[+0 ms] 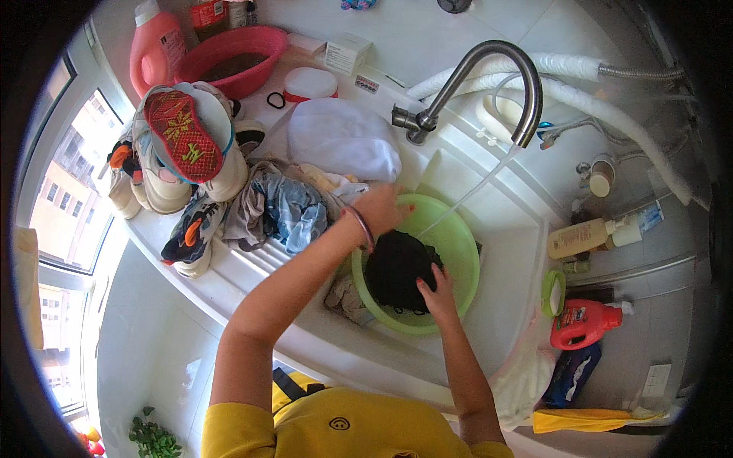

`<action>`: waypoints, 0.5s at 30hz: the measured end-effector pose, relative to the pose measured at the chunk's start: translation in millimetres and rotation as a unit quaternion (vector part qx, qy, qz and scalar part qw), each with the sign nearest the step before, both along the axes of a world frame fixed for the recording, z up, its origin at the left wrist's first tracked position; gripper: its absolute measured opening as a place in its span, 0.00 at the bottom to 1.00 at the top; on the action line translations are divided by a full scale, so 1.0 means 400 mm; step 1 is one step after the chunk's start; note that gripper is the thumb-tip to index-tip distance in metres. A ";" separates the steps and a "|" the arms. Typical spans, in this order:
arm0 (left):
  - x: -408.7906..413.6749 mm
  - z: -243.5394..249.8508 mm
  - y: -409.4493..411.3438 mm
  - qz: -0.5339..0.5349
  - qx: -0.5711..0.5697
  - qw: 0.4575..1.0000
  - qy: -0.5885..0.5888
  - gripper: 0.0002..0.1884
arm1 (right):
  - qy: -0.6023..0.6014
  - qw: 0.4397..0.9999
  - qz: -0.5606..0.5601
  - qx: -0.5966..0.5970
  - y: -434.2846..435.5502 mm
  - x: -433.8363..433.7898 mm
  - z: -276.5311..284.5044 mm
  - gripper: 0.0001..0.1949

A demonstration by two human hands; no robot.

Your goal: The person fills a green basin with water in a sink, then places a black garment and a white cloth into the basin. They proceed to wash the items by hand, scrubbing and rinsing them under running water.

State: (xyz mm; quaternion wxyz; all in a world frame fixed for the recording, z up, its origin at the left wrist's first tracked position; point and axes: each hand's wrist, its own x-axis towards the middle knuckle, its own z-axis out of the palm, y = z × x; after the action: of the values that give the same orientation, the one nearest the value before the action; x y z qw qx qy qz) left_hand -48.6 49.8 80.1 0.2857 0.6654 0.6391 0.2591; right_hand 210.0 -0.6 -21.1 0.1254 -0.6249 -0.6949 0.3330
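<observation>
A light green plastic basin [471, 246] stands in the white sink [509, 229], with a bunched black cloth [398, 269] inside. My right hand [438, 291] is at the cloth's right edge, its thumb and fingers gripping the fabric. Blurred by motion, my left hand [381, 210] is above the basin's upper left rim, a bracelet [362, 226] on its wrist; whether its fingers are apart is unclear. Water runs from the curved metal faucet [529, 109] into the basin. Part of a brownish cloth [346, 297] lies beneath the basin's left side.
Left of the basin, crumpled clothes [286, 200] lie on the ribbed washboard beside stacked shoes [220, 172] and a red insole [183, 134]. A white mesh bag [343, 137] and a red basin [269, 43] sit behind. Bottles, including a red detergent bottle [578, 323], line the right side.
</observation>
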 end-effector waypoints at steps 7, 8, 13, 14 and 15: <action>-0.185 0.053 0.053 0.171 0.159 0.972 0.036 0.24 | -0.237 0.957 0.110 0.127 -0.008 -0.095 0.108 0.34; -0.201 0.048 0.059 0.201 0.144 0.965 0.087 0.28 | -0.210 0.948 0.146 0.187 -0.008 -0.105 0.096 0.35; -0.237 0.048 0.082 0.264 0.013 0.929 0.259 0.54 | -0.237 0.932 0.232 0.149 -0.009 -0.156 0.038 0.37; -0.250 0.044 0.090 0.254 -0.041 0.935 0.242 0.62 | -0.208 0.935 0.245 0.152 0.001 -0.145 -0.004 0.39; -0.251 0.043 0.088 0.255 -0.070 0.934 0.239 0.63 | -0.210 0.934 0.246 0.149 0.005 -0.142 -0.017 0.39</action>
State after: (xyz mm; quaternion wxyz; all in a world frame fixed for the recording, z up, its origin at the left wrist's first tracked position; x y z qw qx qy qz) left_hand -148.9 85.2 97.3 0.0944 0.5004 0.8534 0.1112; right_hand 153.4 1.5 -28.0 -0.0175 -0.4642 -0.8790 0.1075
